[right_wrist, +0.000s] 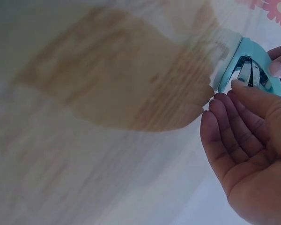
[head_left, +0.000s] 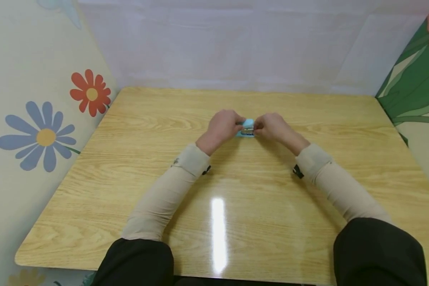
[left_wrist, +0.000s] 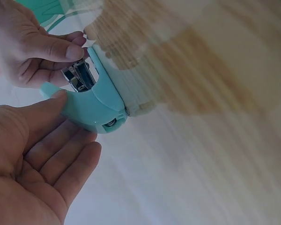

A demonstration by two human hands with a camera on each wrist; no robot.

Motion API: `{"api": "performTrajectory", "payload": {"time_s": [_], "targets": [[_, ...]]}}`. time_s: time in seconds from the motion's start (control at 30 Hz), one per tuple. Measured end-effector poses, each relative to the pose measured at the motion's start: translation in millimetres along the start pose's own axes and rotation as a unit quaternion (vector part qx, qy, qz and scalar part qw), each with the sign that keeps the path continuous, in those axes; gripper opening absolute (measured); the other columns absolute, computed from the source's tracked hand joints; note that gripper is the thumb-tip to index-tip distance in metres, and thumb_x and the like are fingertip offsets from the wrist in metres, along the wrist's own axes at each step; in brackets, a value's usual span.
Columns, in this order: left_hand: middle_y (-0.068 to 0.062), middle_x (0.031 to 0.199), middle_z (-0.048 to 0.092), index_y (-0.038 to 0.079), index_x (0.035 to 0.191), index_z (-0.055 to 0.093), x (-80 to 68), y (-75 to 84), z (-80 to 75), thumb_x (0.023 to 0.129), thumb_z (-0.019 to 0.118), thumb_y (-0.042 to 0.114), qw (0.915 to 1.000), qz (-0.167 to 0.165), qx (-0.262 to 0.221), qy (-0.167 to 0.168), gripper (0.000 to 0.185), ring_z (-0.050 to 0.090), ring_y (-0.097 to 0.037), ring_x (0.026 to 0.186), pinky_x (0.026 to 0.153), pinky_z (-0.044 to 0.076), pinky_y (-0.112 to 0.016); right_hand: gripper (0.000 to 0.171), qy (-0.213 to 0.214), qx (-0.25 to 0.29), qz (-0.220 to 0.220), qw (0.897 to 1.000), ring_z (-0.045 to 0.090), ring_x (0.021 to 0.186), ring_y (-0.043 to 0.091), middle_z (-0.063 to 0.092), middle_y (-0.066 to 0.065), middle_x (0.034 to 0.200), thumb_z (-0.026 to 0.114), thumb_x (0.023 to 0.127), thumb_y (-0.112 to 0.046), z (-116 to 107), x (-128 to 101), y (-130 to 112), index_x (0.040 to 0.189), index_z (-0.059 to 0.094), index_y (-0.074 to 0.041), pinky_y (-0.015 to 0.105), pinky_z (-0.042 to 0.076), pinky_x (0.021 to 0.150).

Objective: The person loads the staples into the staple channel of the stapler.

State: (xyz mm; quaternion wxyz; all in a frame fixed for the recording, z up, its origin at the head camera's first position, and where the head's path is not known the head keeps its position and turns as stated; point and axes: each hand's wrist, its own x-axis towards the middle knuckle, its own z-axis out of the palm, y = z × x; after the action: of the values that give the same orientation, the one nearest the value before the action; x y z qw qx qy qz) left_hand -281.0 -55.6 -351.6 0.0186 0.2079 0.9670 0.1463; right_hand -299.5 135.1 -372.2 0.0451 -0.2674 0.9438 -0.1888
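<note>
A turquoise stapler (head_left: 248,122) stands on the table between my two hands, its top cover swung up off the base. The metal staple magazine (left_wrist: 79,76) shows in the gap between cover and base. My left hand (head_left: 222,128) grips the cover, thumb (left_wrist: 56,101) on one side and fingers behind it. From the other end, my right hand (head_left: 273,126) pinches at the tip of the magazine with thumb (right_wrist: 248,93) and forefinger. Its other fingers extend close beside the base. Whether a strip of staples is between the right fingertips, I cannot tell.
The wood-grain table (head_left: 254,190) is glossy and reflects the hands and a light. A white sheet (head_left: 236,47) hangs behind its far edge. Walls with painted flowers (head_left: 45,137) flank the left and right sides.
</note>
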Motion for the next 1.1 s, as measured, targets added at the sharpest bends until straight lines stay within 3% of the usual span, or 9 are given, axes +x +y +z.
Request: {"api": "performTrajectory", "payload": {"time_s": [0.17, 0.37, 0.53, 0.77, 0.87, 1.0, 1.1], "targets": [[-0.004, 0.118, 0.073, 0.021, 0.123, 0.071, 1.7, 1.5, 1.1, 0.095, 0.066, 0.026, 0.9997, 0.017, 0.019, 0.0, 0.028, 0.069, -0.021, 0.099, 0.084, 0.056, -0.033, 0.015, -0.008, -0.008, 0.014, 1.0, 0.068, 0.091, 0.029, 0.076, 0.012, 0.095, 0.071, 0.088, -0.016, 0, 0, -4, 0.094, 0.075, -0.003, 0.045, 0.052, 0.089], [-0.001, 0.1, 0.075, 0.02, 0.099, 0.078, 6.0, 4.3, 1.9, 0.095, 0.066, 0.021, 0.999, 0.023, 0.038, 0.004, 0.013, 0.065, -0.017, 0.087, 0.08, 0.055, -0.032, 0.017, 0.005, -0.02, 0.01, 1.0, 0.068, 0.089, 0.029, 0.076, 0.014, 0.094, 0.072, 0.087, -0.017, 0, 2, -6, 0.093, 0.074, -0.001, 0.045, 0.052, 0.086], [-0.001, 0.086, 0.07, 0.016, 0.082, 0.072, 9.5, 7.4, 4.0, 0.096, 0.062, 0.017, 0.9963, 0.032, 0.079, -0.008, 0.017, 0.057, -0.016, 0.076, 0.074, 0.053, -0.031, 0.017, 0.001, -0.014, 0.025, 1.0, 0.067, 0.089, 0.027, 0.076, 0.013, 0.095, 0.073, 0.087, -0.018, 1, 2, -7, 0.094, 0.076, -0.002, 0.044, 0.052, 0.087], [-0.002, 0.094, 0.073, 0.016, 0.089, 0.076, 11.6, 11.8, 6.1, 0.096, 0.061, 0.016, 0.9936, 0.034, 0.106, -0.02, 0.017, 0.063, -0.018, 0.082, 0.076, 0.056, -0.033, 0.019, -0.015, 0.003, 0.037, 0.999, 0.069, 0.096, 0.028, 0.076, 0.014, 0.101, 0.073, 0.088, -0.017, 2, 1, -6, 0.1, 0.076, -0.002, 0.043, 0.053, 0.089], [-0.002, 0.095, 0.074, 0.016, 0.09, 0.077, 11.3, 8.9, 7.4, 0.096, 0.062, 0.015, 0.9947, 0.041, 0.093, -0.017, 0.016, 0.064, -0.018, 0.083, 0.078, 0.055, -0.033, 0.019, -0.011, 0.002, 0.034, 0.999, 0.069, 0.095, 0.028, 0.076, 0.014, 0.1, 0.073, 0.088, -0.017, 3, 0, -6, 0.098, 0.076, -0.002, 0.044, 0.053, 0.089], [-0.003, 0.097, 0.076, 0.015, 0.093, 0.077, 7.1, 1.3, 4.3, 0.095, 0.064, 0.017, 0.9979, 0.052, 0.037, -0.01, 0.013, 0.064, -0.017, 0.083, 0.079, 0.054, -0.032, 0.017, -0.009, -0.006, 0.029, 1.0, 0.068, 0.087, 0.026, 0.076, 0.012, 0.094, 0.071, 0.089, -0.019, 3, -1, -6, 0.095, 0.076, -0.003, 0.043, 0.053, 0.085], [-0.004, 0.105, 0.076, 0.015, 0.103, 0.077, 4.1, -3.0, -1.1, 0.096, 0.065, 0.019, 0.9986, 0.051, 0.0, -0.009, 0.015, 0.067, -0.017, 0.086, 0.081, 0.055, -0.031, 0.017, -0.013, -0.013, 0.024, 1.0, 0.067, 0.082, 0.023, 0.076, 0.01, 0.092, 0.07, 0.091, -0.02, 0, 0, -6, 0.094, 0.077, -0.005, 0.042, 0.053, 0.083]]}}
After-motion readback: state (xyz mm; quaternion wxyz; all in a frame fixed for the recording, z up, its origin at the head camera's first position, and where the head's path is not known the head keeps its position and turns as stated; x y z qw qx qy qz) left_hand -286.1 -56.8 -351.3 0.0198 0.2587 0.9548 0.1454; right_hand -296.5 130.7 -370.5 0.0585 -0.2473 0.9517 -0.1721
